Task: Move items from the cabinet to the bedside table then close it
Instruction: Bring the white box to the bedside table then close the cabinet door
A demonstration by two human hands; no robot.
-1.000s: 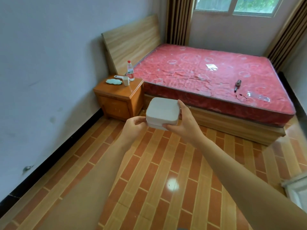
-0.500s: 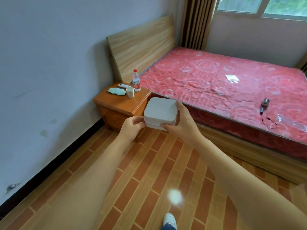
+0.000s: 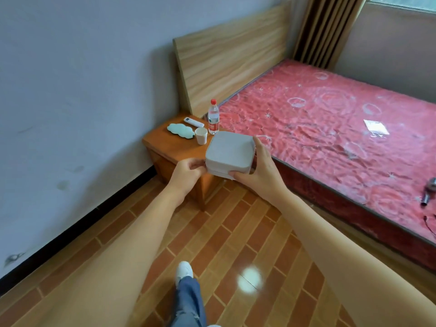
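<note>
I hold a square grey-white box with rounded corners in both hands, level, above the near right corner of the wooden bedside table. My left hand grips its left lower edge and my right hand wraps its right side. On the table top stand a water bottle with a red cap, a white paper cup, a pale green cloud-shaped dish and a white remote. The cabinet is out of view.
A bed with a red mattress and a wooden headboard fills the right side. A small dark tool and a clear packet lie on it. The wall runs along the left. My foot stands on the tiled floor.
I have walked closer to the bedside table, and the box in my two hands has moved forward until it is over the table's near corner.
</note>
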